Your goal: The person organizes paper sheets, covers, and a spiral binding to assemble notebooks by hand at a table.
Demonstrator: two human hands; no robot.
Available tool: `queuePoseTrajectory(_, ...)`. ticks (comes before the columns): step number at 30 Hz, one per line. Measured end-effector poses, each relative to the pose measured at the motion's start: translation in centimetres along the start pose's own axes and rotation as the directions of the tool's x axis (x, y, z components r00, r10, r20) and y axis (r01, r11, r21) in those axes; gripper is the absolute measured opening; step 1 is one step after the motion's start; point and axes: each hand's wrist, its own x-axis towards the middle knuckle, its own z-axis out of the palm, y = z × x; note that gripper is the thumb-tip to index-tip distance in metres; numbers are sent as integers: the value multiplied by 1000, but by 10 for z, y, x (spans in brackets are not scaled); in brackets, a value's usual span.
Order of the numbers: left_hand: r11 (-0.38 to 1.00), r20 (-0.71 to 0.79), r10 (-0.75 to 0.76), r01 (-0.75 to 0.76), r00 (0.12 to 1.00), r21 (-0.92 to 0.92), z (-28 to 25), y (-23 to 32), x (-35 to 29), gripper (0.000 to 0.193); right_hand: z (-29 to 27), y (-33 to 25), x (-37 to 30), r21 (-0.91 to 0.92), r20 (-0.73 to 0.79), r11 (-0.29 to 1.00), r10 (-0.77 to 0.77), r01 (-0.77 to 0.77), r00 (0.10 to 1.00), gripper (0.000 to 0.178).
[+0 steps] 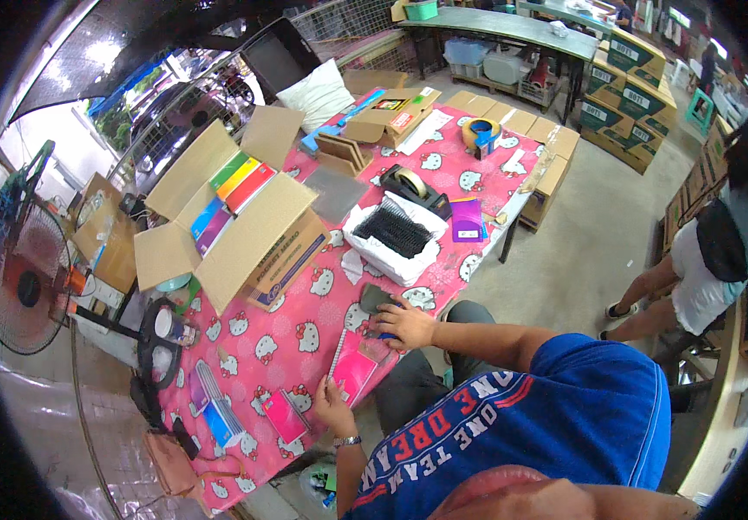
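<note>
A bright pink spiral notebook [352, 371] lies at the near edge of the table, its coil along the left side. My left hand [333, 409], with a watch at the wrist, pinches the notebook's lower left corner. My right hand [406, 323] is curled at the notebook's upper end around a small thing with a bit of blue showing; its kind is hidden. Just beyond those fingers lies a dark grey flat piece [377, 299]. A second pink notebook [285, 417] rests left of my left hand. Farther left lies a stack of blue and purple notebooks [216, 406].
An open carton [283, 256] holds colourful notebooks. A white-lined box [396, 270] contains black coils. Behind it are a tape dispenser [415, 188] and purple notebooks [468, 220]. A cup [175, 328] and a fan [27, 282] stand left. Another person [712, 260] is at right.
</note>
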Motion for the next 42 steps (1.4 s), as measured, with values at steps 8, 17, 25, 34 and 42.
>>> queuePoseTrajectory(8, 998, -118, -5, -2, 993, -56, 5, -6, 0, 27, -4, -4, -2, -18, -23, 999, 31, -31, 999, 53)
queuePoseTrajectory(17, 996, -109, 42, -50, 993, -78, 10, -5, -8, 27, -1, -3, -2, -23, 29, 998, 58, -57, 998, 58)
queuePoseTrajectory(25, 996, -95, 65, -71, 993, -61, 11, -10, -11, 28, 0, -2, -4, -32, -11, 998, 48, -48, 999, 59)
queuePoseTrajectory(34, 998, -49, 12, -15, 999, -63, 10, -15, -14, 34, -3, -5, -5, -84, 10, 993, 81, -80, 997, 64)
queuePoseTrajectory(42, 995, -88, 90, -87, 992, 39, 10, -7, -17, 32, -5, -3, -3, -67, 4, 996, 58, -57, 998, 62)
